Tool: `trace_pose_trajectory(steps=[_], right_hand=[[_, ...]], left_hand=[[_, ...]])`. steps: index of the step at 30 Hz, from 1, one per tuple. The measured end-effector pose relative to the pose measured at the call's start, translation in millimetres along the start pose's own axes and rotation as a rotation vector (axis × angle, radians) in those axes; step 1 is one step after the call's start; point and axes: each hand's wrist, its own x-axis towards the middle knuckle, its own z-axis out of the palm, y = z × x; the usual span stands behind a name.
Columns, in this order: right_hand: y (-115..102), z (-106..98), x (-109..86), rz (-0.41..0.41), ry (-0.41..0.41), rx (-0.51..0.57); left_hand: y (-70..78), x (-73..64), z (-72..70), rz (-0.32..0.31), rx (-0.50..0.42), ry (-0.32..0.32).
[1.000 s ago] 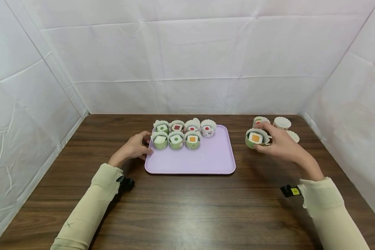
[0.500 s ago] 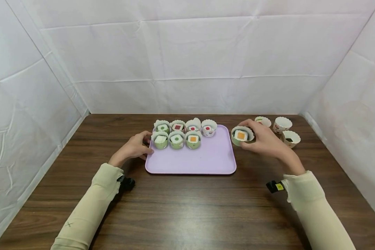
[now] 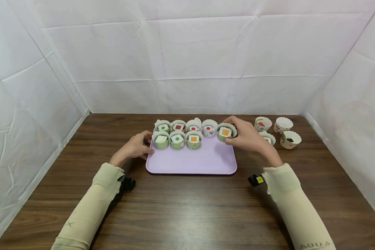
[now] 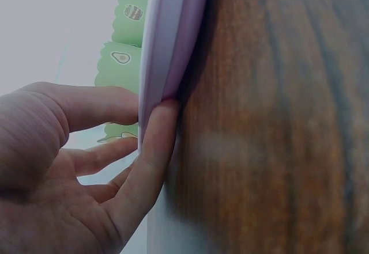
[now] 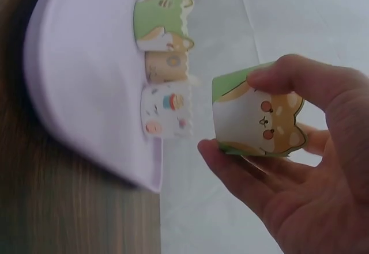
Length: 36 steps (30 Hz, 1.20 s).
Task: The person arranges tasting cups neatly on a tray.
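Observation:
My right hand (image 3: 248, 137) holds a green paper baking cup (image 5: 248, 116) with a dog face printed on its side, thumb on one side and fingers on the other. Inside this cup lies a sushi-roll piece (image 3: 225, 132), white with an orange square centre. In the right wrist view the cup is up off the lilac tray (image 3: 190, 163), near its back right corner. My left hand (image 3: 133, 147) grips the tray's left edge, its rim (image 4: 167, 41) pinched between thumb and fingers. Several filled cups stand in two rows on the tray, including a white patterned cup (image 3: 209, 129) ending the back row.
At the back right of the brown wooden table (image 3: 181, 211) stand several more cups, among them a floral cup (image 3: 282, 125) and a pale cup (image 3: 290, 139) with something dark inside. White cloth walls (image 3: 197, 97) enclose the back and both sides.
My right hand has carried the green cup leftward from the table's right side to over the tray's back right corner. My left hand has stayed on the tray's edge.

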Motion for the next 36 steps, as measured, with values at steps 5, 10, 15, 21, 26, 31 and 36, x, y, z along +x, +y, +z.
trace_pose_trajectory(steps=[5, 10, 15, 21, 26, 31, 36], right_hand=[[-4, 10, 10.0, 0.054, -0.011, -0.008], [-9, 21, 16.0, 0.091, -0.037, -0.011], [-13, 31, 18.9, 0.124, -0.049, 0.022], [-13, 41, 19.4, 0.149, -0.043, 0.046], [-11, 48, 20.7, 0.144, -0.049, 0.03], [-8, 53, 22.4, 0.135, -0.048, 0.021], [-6, 57, 23.0, 0.138, -0.058, 0.018]], left_hand=[[0.9, -0.4, 0.5, 0.001, -0.001, -0.004], [0.4, 0.1, 0.7, 0.001, 0.001, -0.006], [-1.4, 0.5, 0.6, -0.001, 0.009, 0.0], [-1.0, -0.4, 0.3, 0.006, 0.008, 0.002], [0.0, -0.7, 0.6, 0.008, 0.0, 0.001], [-0.2, -0.1, 0.9, 0.007, -0.004, 0.002], [-1.2, 0.7, 0.6, 0.007, -0.003, 0.0]])
